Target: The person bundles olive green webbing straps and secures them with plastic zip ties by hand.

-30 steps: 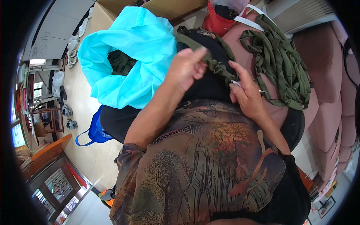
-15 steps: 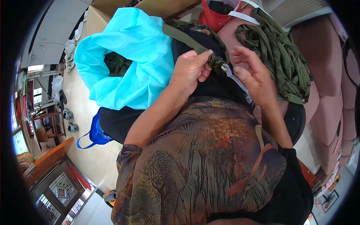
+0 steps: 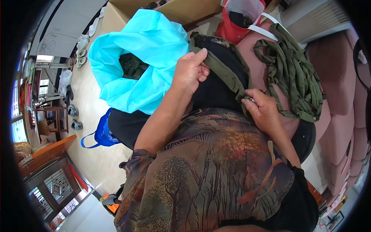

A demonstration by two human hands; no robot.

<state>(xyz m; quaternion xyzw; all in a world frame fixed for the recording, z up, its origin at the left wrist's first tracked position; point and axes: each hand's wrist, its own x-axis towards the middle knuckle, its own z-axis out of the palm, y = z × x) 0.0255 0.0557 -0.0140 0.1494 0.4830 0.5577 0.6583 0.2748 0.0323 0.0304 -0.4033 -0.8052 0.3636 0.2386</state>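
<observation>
An olive-green fabric strip (image 3: 224, 73) stretches slantwise between my hands, above the dark cloth on my lap. My left hand (image 3: 190, 70) pinches its upper left part between thumb and fingers. At the lower right, my right hand (image 3: 263, 107) is closed on the strip, where the fabric bunches a little. A small pale bit shows by the right fingertips, too small to make out. More of the green fabric loops round beyond the hands. Beside my left hand is a turquoise bag (image 3: 162, 46), its mouth open, with dark green fabric (image 3: 132, 66) inside.
A heap of olive-green strips (image 3: 295, 83) lies on the pink seat to the right. Behind stand a red bag (image 3: 228, 31) and a cardboard box (image 3: 185, 13). A blue bag (image 3: 101, 133) is at lower left, with shoes (image 3: 76, 125) on the floor beyond.
The strip, bunched near my left fingers before, is now drawn out straight. My right hand, earlier open and apart, has moved down and closed on it. The view has shifted slightly.
</observation>
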